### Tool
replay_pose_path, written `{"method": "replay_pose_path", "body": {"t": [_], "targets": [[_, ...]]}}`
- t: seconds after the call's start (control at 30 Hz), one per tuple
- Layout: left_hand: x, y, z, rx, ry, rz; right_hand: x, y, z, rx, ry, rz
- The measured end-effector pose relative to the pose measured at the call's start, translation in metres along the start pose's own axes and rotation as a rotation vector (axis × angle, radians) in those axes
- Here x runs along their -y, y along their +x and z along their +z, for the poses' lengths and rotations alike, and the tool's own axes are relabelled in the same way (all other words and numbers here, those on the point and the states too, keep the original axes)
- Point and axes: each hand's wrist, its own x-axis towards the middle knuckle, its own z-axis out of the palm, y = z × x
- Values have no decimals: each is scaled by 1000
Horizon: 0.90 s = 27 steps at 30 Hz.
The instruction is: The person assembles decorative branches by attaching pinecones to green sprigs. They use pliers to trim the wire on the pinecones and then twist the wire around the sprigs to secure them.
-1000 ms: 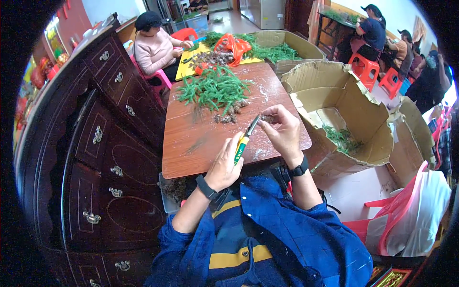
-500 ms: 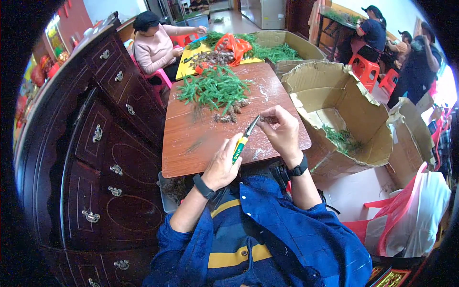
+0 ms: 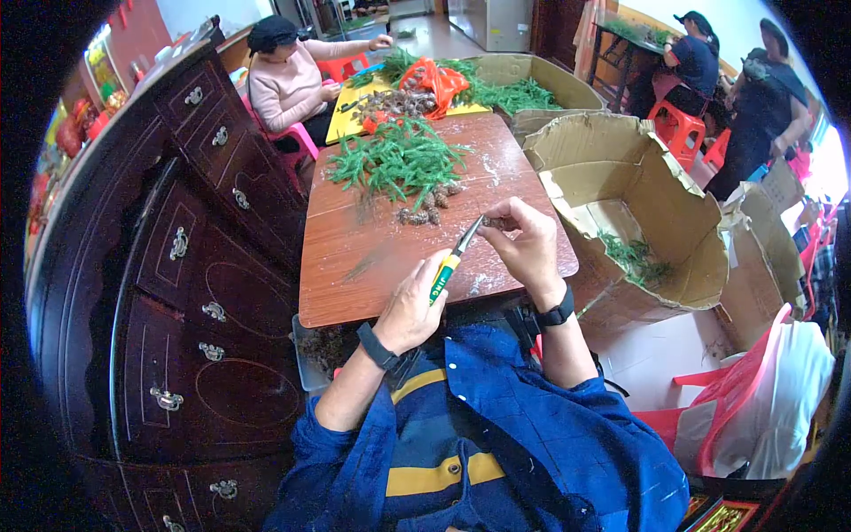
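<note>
My left hand [image 3: 411,306] is closed round the green and yellow handles of long-nose pliers [image 3: 447,269]. The metal jaws point up and to the right, reaching my right hand [image 3: 526,248]. Between the right thumb and fingers is a small brown pine cone [image 3: 502,223], partly hidden by the fingertips. The plier tips meet the cone's near side; whether they grip a wire there is too small to tell. Beyond both hands, several loose pine cones [image 3: 415,215] lie beside a heap of green artificial sprigs [image 3: 399,160] on the reddish-brown table [image 3: 346,297].
Right of the table stands a large open cardboard box [image 3: 691,239] with some sprigs inside. A dark wooden cabinet [image 3: 248,310] runs along the left. An orange-red bag [image 3: 439,89] lies among cones at the far end, where a person [image 3: 288,93] in pink sits. A pink chair [image 3: 736,403] is at right.
My hands, the pliers and the held pine cone stay almost still. At the far left the seated person's outstretched arm has risen. The standing person at right has lowered an arm.
</note>
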Motion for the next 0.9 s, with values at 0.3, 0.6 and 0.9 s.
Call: {"method": "replay_pose_path", "body": {"t": [0.3, 0.6, 0.9], "targets": [[4, -4, 2, -6, -54, -11, -9, 1, -12, 292, 635, 405], [2, -2, 6, -4, -105, 17, -14, 6, -31, 506, 841, 512], [1, 1, 11, -42, -107, -51, -12, 3, -10, 337, 764, 519]]}}
